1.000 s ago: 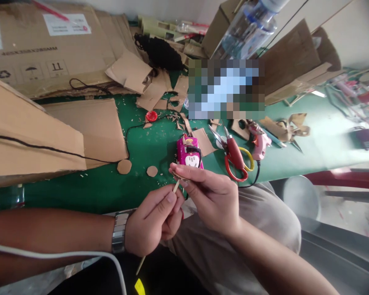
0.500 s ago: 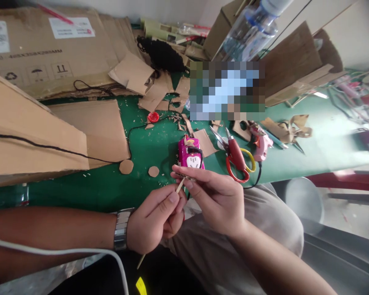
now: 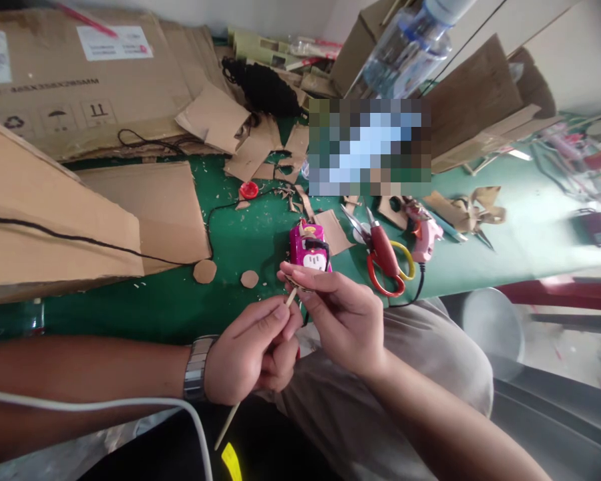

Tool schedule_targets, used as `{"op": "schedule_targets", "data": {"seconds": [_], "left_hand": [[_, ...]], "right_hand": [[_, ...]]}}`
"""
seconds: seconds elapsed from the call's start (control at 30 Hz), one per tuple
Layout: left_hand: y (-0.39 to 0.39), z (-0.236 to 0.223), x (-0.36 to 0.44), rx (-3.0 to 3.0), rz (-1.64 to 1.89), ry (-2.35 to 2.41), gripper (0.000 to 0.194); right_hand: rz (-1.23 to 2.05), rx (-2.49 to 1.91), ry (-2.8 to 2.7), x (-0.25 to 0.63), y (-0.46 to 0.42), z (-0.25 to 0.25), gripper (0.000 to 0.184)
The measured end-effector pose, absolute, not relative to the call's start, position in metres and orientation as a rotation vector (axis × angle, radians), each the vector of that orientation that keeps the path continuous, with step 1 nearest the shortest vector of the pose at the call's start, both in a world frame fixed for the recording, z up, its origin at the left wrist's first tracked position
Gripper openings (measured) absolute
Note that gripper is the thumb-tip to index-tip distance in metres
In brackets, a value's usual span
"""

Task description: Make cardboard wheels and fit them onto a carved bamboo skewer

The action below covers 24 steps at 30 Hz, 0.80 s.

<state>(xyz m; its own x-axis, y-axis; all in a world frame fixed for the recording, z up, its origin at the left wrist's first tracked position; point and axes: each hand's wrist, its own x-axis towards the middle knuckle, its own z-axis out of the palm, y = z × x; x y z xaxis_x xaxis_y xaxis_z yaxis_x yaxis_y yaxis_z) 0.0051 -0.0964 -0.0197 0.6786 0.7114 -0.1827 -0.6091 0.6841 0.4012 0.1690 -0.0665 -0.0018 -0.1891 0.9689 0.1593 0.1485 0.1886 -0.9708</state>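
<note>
A thin wooden stick (image 3: 227,425) runs through the closed fingers of my left hand (image 3: 253,351), its lower end sticking out below the palm. The stick's upper tip meets the underside of a small cardboard disc (image 3: 299,285). My right hand (image 3: 348,321) pinches that disc between thumb and fingers, which cover much of it. Whether the tip has gone into the cardboard I cannot tell. Just beyond my fingers sits a magenta power socket block (image 3: 308,244) with a black plug in it. Two more cardboard discs, a larger one (image 3: 205,271) and a smaller one (image 3: 249,278), lie on the green table.
Scissors (image 3: 384,257) and a pink glue gun (image 3: 425,234) lie to the right on the green table (image 3: 250,234). A cardboard structure (image 3: 55,214) stands at left. Cardboard scraps (image 3: 250,157), a red cap (image 3: 249,190) and a large water bottle (image 3: 405,50) are farther back.
My right hand has shifted slightly left with the disc. More of the stick now shows below my left hand.
</note>
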Motion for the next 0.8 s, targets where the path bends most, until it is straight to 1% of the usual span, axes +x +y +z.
{"op": "schedule_targets", "data": {"seconds": [0.2,0.4,0.5,0.67,0.8], "left_hand": [[-0.099,-0.0208,0.0072,0.354,0.767,0.347,0.037],[-0.1004,-0.0225,0.0072,0.385,0.781,0.347,0.037],[-0.1015,-0.023,0.0066,0.399,0.789,0.348,0.036],[-0.102,-0.0236,0.0082,0.384,0.793,0.348,0.037],[-0.1023,-0.0239,0.0083,0.4,0.799,0.359,0.036]], "right_hand": [[1.052,-1.204,-1.606,0.1684,-0.0697,0.0065,0.031],[0.911,-1.063,-1.739,0.1716,-0.0647,0.0066,0.041],[0.92,-1.02,-1.733,0.1713,-0.0652,0.0048,0.041],[0.992,-1.149,-1.636,0.1666,-0.0712,0.0041,0.035],[0.993,-1.071,-1.627,0.1652,-0.0702,0.0008,0.038]]}}
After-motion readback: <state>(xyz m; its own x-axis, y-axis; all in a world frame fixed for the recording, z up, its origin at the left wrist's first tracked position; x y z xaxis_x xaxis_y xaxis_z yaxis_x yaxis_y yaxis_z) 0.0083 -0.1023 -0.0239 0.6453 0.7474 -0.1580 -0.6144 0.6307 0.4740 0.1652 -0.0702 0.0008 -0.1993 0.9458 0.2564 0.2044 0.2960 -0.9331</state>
